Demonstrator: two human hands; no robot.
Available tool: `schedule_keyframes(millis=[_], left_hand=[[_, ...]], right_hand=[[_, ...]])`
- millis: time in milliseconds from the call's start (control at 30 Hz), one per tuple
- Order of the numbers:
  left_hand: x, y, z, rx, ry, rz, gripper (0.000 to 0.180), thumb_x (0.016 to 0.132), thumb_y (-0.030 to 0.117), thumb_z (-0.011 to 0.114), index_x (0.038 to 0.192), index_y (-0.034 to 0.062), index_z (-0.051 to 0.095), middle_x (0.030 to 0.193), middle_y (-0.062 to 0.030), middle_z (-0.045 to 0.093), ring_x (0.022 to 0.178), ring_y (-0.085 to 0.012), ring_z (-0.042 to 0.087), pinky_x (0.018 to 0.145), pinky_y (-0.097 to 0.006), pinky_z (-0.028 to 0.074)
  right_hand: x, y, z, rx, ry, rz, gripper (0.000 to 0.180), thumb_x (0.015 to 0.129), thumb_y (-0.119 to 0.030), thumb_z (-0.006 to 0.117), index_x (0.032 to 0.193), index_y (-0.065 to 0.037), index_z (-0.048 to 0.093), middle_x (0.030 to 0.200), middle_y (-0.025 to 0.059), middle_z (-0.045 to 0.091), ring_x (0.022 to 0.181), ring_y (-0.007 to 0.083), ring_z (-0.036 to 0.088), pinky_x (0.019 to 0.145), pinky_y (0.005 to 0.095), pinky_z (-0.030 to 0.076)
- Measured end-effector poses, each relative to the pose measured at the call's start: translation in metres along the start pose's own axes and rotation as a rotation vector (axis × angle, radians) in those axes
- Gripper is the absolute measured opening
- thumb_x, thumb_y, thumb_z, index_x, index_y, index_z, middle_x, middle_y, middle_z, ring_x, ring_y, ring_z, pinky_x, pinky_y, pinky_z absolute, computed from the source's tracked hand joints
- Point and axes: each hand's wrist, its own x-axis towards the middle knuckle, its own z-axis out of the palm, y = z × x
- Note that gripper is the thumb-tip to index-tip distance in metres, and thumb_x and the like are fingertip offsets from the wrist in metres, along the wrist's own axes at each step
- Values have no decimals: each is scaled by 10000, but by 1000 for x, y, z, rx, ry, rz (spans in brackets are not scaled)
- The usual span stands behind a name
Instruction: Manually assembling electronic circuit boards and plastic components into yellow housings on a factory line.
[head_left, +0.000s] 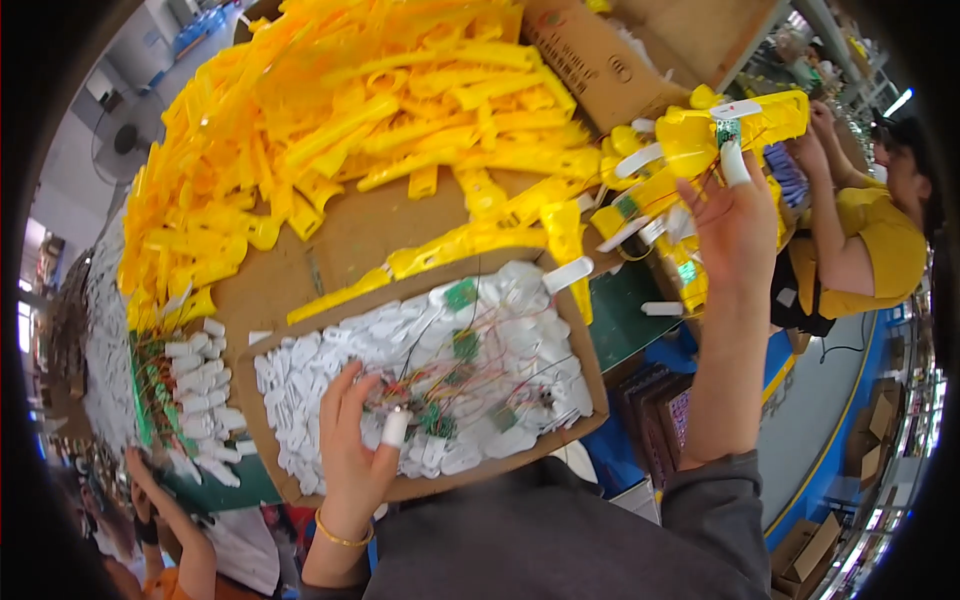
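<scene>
My left hand [352, 440] reaches over a cardboard box [597, 385] of small white plastic pieces [300, 380]. Its fingers are apart, and a white cover sits on the thumb. Beside the thumb lie thin coloured wires and a green circuit board [437, 420]. At the right, my right hand [738, 225] is raised with fingers spread, one in a white cover. That covered fingertip is close to a small green board [728, 130] by a yellow plastic shell [775, 112]; whether they touch, I cannot tell.
Yellow plastic shells [350, 110] heap up behind the box. White parts with wires [200, 390] line the left side. A cardboard carton [590, 65] stands at the back. A co-worker in a yellow shirt [875, 240] is at the right; another's arm [180, 510] shows lower left.
</scene>
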Motion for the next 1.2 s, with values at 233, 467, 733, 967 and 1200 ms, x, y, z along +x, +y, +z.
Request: schedule_keyframes(millis=[233, 467, 733, 967, 1200], left_hand=[[13, 11, -9, -195, -74, 51, 304, 719, -28, 601, 1020, 2, 574, 1073, -154, 596, 1020, -288, 566, 902, -345, 414], [10, 36, 6, -235, -225, 205, 261, 723, -1, 639, 981, 17, 611, 932, -113, 640, 881, -244, 622, 794, -313, 468], [-18, 24, -7, -392, -284, -33, 207, 751, -23, 587, 954, 3, 623, 878, -97, 649, 817, -187, 625, 753, -279, 477], [-20, 4, -9, -704, -195, -181, 193, 790, -71, 543, 968, -18, 594, 981, -100, 619, 932, -183, 590, 827, -290, 456], [-25, 9, -6, -1048, -188, -254, 636, 754, 103, 691, 1294, 38, 362, 1231, -102, 456, 1129, -190, 453, 926, -332, 381]], right_hand=[[54, -23, -115, -2091, 372, -529, 418, 850, -136, 558, 1243, -15, 485, 1169, 169, 553, 1023, 219, 570, 776, 312, 512], [51, 109, -10, -1343, -399, -322, 413, 749, -162, 677, 1123, -17, 581, 966, 159, 641, 833, 271, 634, 715, 357, 498], [79, 143, 25, -1972, -852, -563, 231, 705, -97, 649, 932, -94, 605, 879, 100, 622, 854, 279, 628, 710, 384, 504], [55, 95, 49, -1412, -536, -723, 269, 733, -5, 608, 990, -78, 629, 908, 86, 636, 772, 267, 615, 644, 350, 493], [-152, 70, 105, -453, -1215, 41, 378, 731, -4, 658, 1097, -48, 573, 901, 98, 642, 820, 194, 630, 686, 301, 494]])
